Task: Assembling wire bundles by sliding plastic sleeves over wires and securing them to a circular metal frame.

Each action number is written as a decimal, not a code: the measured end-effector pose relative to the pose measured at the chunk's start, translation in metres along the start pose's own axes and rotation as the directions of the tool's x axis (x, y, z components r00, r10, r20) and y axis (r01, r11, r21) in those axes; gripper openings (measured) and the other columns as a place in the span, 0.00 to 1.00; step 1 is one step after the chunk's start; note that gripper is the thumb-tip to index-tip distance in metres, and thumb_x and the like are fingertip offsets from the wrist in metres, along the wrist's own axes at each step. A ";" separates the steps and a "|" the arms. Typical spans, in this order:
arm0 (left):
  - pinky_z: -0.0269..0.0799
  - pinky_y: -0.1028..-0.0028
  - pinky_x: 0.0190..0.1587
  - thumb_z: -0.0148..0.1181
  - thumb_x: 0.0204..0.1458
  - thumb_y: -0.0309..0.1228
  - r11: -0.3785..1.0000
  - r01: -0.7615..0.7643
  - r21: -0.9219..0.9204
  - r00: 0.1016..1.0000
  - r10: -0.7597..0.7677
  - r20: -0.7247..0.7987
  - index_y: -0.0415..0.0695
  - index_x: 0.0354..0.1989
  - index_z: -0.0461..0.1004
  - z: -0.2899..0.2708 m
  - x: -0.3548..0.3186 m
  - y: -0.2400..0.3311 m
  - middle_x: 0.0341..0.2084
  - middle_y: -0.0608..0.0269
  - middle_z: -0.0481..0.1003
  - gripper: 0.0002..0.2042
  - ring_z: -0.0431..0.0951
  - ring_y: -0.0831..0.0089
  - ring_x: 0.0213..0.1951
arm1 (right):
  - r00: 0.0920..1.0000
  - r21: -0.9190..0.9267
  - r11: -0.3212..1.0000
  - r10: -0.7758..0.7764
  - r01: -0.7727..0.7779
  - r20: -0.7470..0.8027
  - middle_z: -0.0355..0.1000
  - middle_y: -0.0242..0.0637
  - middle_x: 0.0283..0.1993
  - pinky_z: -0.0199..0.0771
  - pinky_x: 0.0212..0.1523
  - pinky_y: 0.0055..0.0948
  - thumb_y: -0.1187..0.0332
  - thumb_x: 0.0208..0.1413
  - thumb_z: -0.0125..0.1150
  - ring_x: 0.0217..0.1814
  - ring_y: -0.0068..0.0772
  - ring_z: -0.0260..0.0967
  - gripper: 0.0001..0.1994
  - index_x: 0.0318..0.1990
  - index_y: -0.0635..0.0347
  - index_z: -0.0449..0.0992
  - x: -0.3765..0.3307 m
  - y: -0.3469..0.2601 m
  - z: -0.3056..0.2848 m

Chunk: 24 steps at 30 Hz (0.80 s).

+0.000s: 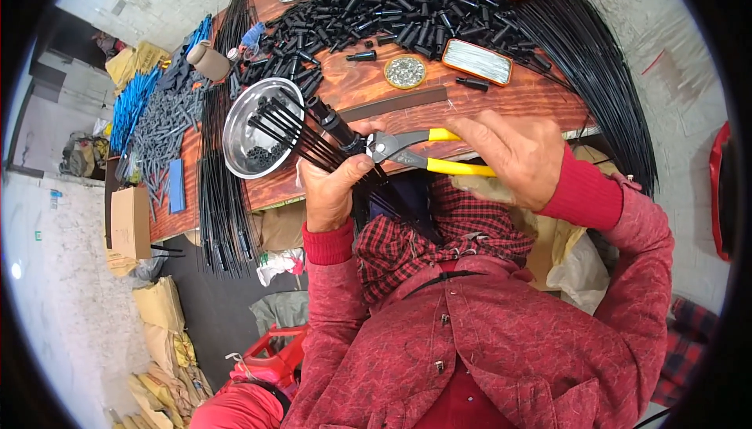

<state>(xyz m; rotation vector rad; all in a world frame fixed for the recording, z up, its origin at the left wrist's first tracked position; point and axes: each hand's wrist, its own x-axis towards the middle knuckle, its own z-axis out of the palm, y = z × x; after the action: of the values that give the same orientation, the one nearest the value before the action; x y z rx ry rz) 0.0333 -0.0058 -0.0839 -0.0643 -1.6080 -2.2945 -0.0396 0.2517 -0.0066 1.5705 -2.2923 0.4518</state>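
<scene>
My left hand (333,186) is closed around a black tubular fitting (338,130) with several thin black rods (286,135) fanning out of it. Other rods of this bunch slope down toward my lap. In my right hand (509,151) is a pair of pliers (462,166) with yellow handles, which are spread apart. The jaws lie against the lower end of the fitting, close to my left thumb; what is between them is too small to make out. Just beyond my left hand stands a round metal bowl (235,143) with small black parts in it.
A large heap of black tubular fittings (407,6) covers the far side of the wooden table (360,84). Near it are a round dish of small metal pieces (405,72) and a tin of thin wires (478,61). Long black rods (599,76) hang over the right edge.
</scene>
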 end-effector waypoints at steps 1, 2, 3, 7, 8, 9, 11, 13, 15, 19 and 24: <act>0.75 0.67 0.48 0.72 0.42 0.25 0.999 -0.033 -0.005 0.999 0.033 -0.015 0.32 0.45 0.74 -0.001 0.000 0.003 0.39 0.48 0.79 0.20 0.80 0.65 0.42 | 1.000 0.003 1.000 0.010 -0.010 0.013 0.68 0.39 0.35 0.72 0.28 0.33 0.60 0.38 0.74 0.30 0.38 0.73 0.35 0.56 0.63 0.69 0.000 -0.003 0.003; 0.75 0.67 0.48 0.72 0.42 0.25 0.998 -0.054 -0.020 0.998 0.054 -0.021 0.32 0.45 0.74 0.000 0.002 -0.002 0.39 0.48 0.79 0.20 0.80 0.65 0.42 | 1.000 0.002 1.000 0.016 -0.016 0.013 0.68 0.39 0.35 0.72 0.28 0.33 0.60 0.38 0.74 0.30 0.38 0.73 0.35 0.56 0.63 0.69 -0.003 -0.003 0.007; 0.75 0.67 0.48 0.72 0.42 0.25 0.998 -0.054 -0.019 0.998 0.054 -0.018 0.32 0.45 0.74 0.000 0.004 -0.004 0.39 0.48 0.79 0.20 0.80 0.65 0.42 | 0.999 0.061 0.997 0.043 -0.042 -0.012 0.68 0.39 0.34 0.72 0.27 0.33 0.62 0.38 0.74 0.29 0.37 0.72 0.34 0.56 0.64 0.68 -0.004 -0.003 0.010; 0.75 0.70 0.45 0.70 0.45 0.28 0.998 -0.065 -0.001 0.997 0.065 -0.037 0.32 0.46 0.73 -0.004 0.000 -0.008 0.40 0.49 0.78 0.20 0.79 0.67 0.41 | 0.990 0.202 0.973 0.124 -0.110 -0.060 0.67 0.38 0.34 0.72 0.27 0.32 0.67 0.37 0.74 0.28 0.35 0.72 0.35 0.56 0.63 0.67 -0.013 -0.010 0.029; 0.76 0.72 0.42 0.70 0.46 0.32 0.998 -0.052 0.030 0.998 0.053 -0.038 0.32 0.46 0.72 -0.009 -0.001 -0.010 0.42 0.48 0.77 0.22 0.78 0.69 0.40 | 0.986 0.224 0.967 0.145 -0.123 -0.082 0.67 0.38 0.35 0.72 0.27 0.32 0.67 0.37 0.74 0.29 0.34 0.72 0.35 0.57 0.62 0.67 -0.012 -0.012 0.034; 0.76 0.75 0.37 0.69 0.47 0.32 0.997 -0.079 -0.015 0.995 0.078 -0.066 0.32 0.45 0.72 -0.005 0.000 -0.012 0.42 0.50 0.77 0.20 0.78 0.71 0.37 | 0.985 0.243 0.962 0.152 -0.129 -0.079 0.68 0.37 0.37 0.73 0.28 0.32 0.69 0.36 0.74 0.29 0.34 0.73 0.36 0.57 0.61 0.67 -0.013 -0.013 0.038; 0.73 0.81 0.27 0.66 0.43 0.26 0.997 -0.018 0.074 0.996 0.024 -0.089 0.33 0.44 0.72 -0.006 -0.006 -0.004 0.40 0.51 0.78 0.19 0.78 0.73 0.32 | 0.985 0.230 0.963 0.159 -0.139 -0.071 0.69 0.38 0.39 0.73 0.30 0.34 0.70 0.35 0.74 0.31 0.35 0.73 0.36 0.57 0.61 0.67 -0.015 -0.016 0.043; 0.71 0.76 0.40 0.63 0.44 0.24 1.000 0.007 -0.003 0.997 -0.007 -0.076 0.35 0.43 0.77 -0.002 -0.008 -0.001 0.38 0.60 0.79 0.15 0.77 0.75 0.36 | 0.990 0.233 0.968 0.113 -0.090 -0.088 0.70 0.39 0.41 0.73 0.30 0.34 0.70 0.35 0.74 0.31 0.36 0.73 0.36 0.57 0.61 0.67 -0.017 -0.015 0.050; 0.72 0.76 0.42 0.63 0.45 0.24 1.000 0.015 -0.006 0.998 -0.015 -0.067 0.35 0.45 0.76 -0.001 -0.008 0.001 0.39 0.60 0.79 0.16 0.77 0.76 0.38 | 0.986 0.223 0.968 0.137 -0.113 -0.096 0.71 0.42 0.44 0.73 0.31 0.34 0.71 0.33 0.73 0.32 0.39 0.73 0.37 0.57 0.63 0.66 -0.022 -0.011 0.056; 0.74 0.73 0.49 0.64 0.48 0.23 0.998 0.032 -0.050 0.999 -0.033 -0.025 0.35 0.47 0.76 -0.003 -0.009 0.006 0.42 0.59 0.79 0.16 0.79 0.74 0.42 | 0.989 0.220 0.966 0.144 -0.133 -0.035 0.72 0.45 0.43 0.73 0.32 0.34 0.73 0.33 0.71 0.33 0.41 0.73 0.37 0.58 0.65 0.66 -0.021 -0.013 0.069; 0.74 0.71 0.51 0.65 0.48 0.21 0.999 0.039 -0.033 0.998 -0.040 -0.042 0.35 0.48 0.75 -0.009 -0.009 0.011 0.42 0.59 0.79 0.17 0.79 0.72 0.45 | 0.992 0.187 0.979 0.095 -0.077 -0.088 0.72 0.45 0.42 0.74 0.33 0.33 0.72 0.37 0.72 0.34 0.44 0.74 0.35 0.57 0.65 0.66 -0.005 -0.012 0.062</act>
<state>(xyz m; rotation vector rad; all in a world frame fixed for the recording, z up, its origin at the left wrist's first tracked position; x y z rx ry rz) 0.0460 -0.0150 -0.0792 0.0088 -1.5652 -2.3355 -0.0318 0.2253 -0.0635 1.4983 -2.3075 0.7632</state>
